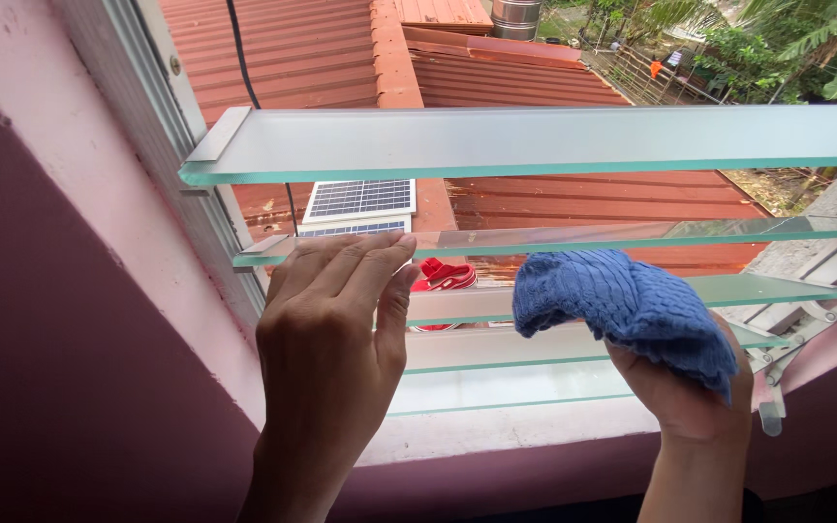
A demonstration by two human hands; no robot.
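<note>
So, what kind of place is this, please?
Probably a room in a house, at an upper-floor window: glass louvre slats set in a pink wall look down on a red tiled roof. The right hand holds a blue cloth.

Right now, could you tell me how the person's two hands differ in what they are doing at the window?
The left hand is bare and flat, fingers extended against a glass louvre slat; the right hand is closed around a bunched blue cloth. The left hand reaches higher than the right hand, which sits lower, near the sill. Both are raised at the slats.
</note>
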